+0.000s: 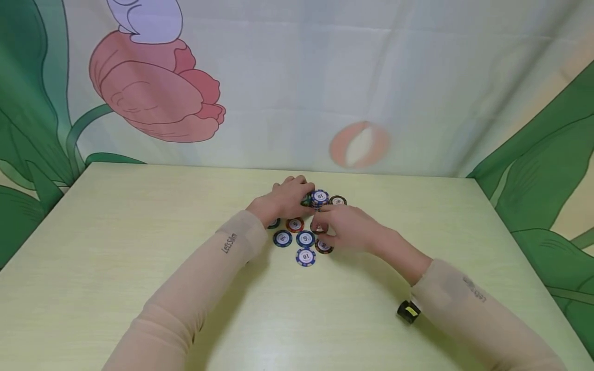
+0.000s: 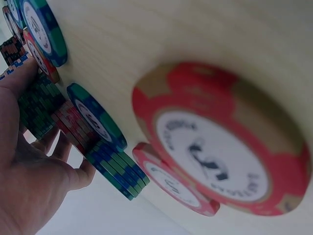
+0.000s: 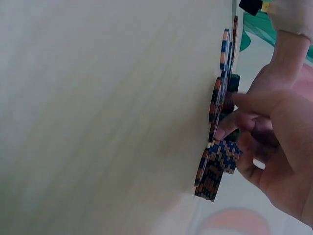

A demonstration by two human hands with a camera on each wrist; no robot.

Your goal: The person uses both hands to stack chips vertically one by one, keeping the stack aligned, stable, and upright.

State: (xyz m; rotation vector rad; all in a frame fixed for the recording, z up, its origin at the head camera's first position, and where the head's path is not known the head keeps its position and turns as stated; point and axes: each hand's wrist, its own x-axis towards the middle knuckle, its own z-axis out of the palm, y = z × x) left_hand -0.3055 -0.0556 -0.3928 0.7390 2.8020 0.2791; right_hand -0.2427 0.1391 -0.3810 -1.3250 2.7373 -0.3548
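Note:
My left hand (image 1: 290, 197) reaches over a row of poker chip stacks at the table's back. In the left wrist view its thumb lies along the near side of the green stack (image 2: 41, 100), its other fingers behind the row, so it holds that stack. Right beside it stands a blue stack (image 1: 320, 197). My right hand (image 1: 350, 226) is bent down over the loose chips; a fingertip touches a dark chip (image 3: 213, 131) lying flat, with thumb and finger apart in the right wrist view. A black chip (image 1: 324, 248) lies just under the thumb.
Loose blue chips (image 1: 282, 238), a red chip (image 1: 295, 225) and a blue 10 chip (image 1: 306, 257) lie before the stacks. A black stack (image 1: 337, 200) stands at the row's right end. A printed curtain (image 1: 278, 93) hangs behind the pale table (image 1: 139, 221).

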